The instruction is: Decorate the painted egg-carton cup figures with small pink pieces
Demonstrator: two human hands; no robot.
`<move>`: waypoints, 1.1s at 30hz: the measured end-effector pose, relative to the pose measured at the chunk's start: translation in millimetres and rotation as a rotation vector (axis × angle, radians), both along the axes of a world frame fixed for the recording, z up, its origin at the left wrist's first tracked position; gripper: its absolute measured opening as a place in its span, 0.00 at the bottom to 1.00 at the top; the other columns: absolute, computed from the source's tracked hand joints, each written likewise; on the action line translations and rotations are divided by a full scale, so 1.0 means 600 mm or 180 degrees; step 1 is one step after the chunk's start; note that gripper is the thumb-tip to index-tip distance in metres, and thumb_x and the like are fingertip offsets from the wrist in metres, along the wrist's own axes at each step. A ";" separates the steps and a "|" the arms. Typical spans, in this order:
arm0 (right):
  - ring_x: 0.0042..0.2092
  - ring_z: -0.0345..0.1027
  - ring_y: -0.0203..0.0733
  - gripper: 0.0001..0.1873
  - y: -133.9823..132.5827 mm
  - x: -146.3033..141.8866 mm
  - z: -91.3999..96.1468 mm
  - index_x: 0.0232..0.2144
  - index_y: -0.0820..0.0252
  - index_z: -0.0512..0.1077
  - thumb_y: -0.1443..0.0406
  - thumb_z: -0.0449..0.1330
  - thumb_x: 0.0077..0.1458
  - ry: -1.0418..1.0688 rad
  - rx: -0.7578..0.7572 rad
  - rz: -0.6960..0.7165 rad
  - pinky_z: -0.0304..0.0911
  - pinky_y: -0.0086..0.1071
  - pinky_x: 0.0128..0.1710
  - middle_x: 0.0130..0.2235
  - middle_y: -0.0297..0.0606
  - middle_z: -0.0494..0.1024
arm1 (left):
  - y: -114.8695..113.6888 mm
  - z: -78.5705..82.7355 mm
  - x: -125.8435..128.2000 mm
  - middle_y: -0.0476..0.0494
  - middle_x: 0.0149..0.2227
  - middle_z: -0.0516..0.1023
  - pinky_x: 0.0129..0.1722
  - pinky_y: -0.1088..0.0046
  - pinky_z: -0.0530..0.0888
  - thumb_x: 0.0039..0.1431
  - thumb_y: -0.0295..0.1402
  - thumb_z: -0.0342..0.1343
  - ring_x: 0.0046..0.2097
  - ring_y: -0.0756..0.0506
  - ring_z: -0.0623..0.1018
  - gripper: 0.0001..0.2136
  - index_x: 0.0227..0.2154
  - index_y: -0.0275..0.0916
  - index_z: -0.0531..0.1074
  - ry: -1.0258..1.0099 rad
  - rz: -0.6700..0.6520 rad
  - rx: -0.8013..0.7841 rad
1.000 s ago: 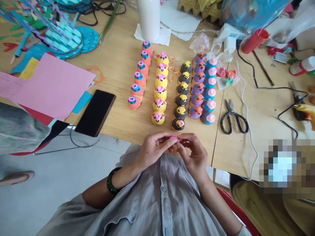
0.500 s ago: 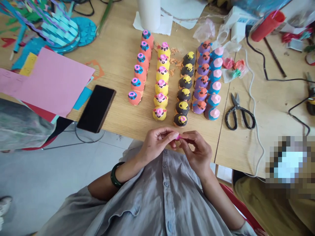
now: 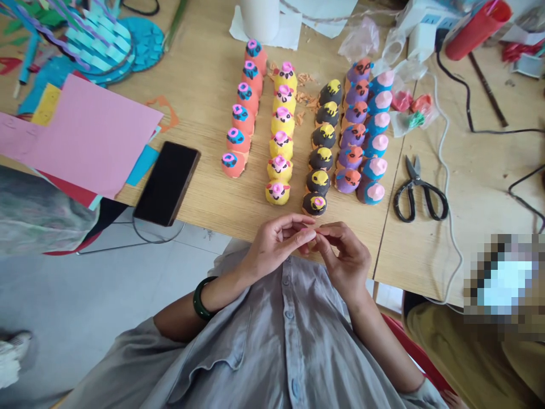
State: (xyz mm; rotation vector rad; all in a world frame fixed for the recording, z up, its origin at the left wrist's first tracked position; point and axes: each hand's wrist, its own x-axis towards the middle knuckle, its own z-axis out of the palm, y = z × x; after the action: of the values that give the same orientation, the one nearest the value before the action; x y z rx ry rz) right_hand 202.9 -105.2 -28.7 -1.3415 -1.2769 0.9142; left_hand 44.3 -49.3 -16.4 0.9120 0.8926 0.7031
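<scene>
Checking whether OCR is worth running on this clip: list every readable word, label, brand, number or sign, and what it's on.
No readable text.
Pink paper, left part: faint marks, too indistinct to read.
Yellow slip: faint marks, also unreadable.
Phone: dark screen, no text visible.
Black-and-yellow figures: nothing legible.
Lower-right patch: pixelated, unreadable.

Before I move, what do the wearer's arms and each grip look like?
Both sleeves are grey and end near the elbows. The left arm wears a dark green bangle; the right arm shows none. The left grip and right grip are ungloved.
</scene>
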 end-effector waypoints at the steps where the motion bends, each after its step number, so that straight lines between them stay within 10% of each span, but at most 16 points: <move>1: 0.37 0.74 0.37 0.09 0.000 0.000 0.000 0.42 0.52 0.76 0.70 0.64 0.61 -0.0010 -0.0004 -0.0006 0.73 0.32 0.35 0.38 0.34 0.77 | -0.001 0.000 0.000 0.47 0.32 0.81 0.30 0.77 0.79 0.59 0.40 0.65 0.28 0.51 0.80 0.13 0.40 0.35 0.77 -0.0002 0.0013 0.0013; 33: 0.36 0.73 0.38 0.08 0.004 0.001 0.004 0.43 0.53 0.75 0.68 0.64 0.60 -0.0395 0.0081 0.0019 0.74 0.33 0.34 0.37 0.36 0.78 | 0.001 0.004 0.002 0.50 0.25 0.78 0.23 0.77 0.77 0.58 0.44 0.65 0.22 0.53 0.75 0.15 0.35 0.35 0.76 0.0148 0.0042 -0.0070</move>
State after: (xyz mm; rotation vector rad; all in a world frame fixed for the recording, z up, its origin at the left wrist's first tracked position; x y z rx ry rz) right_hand 203.5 -102.9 -26.4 -1.3930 -1.3832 0.8268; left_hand 45.3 -48.4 -14.3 0.9069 0.9466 0.6844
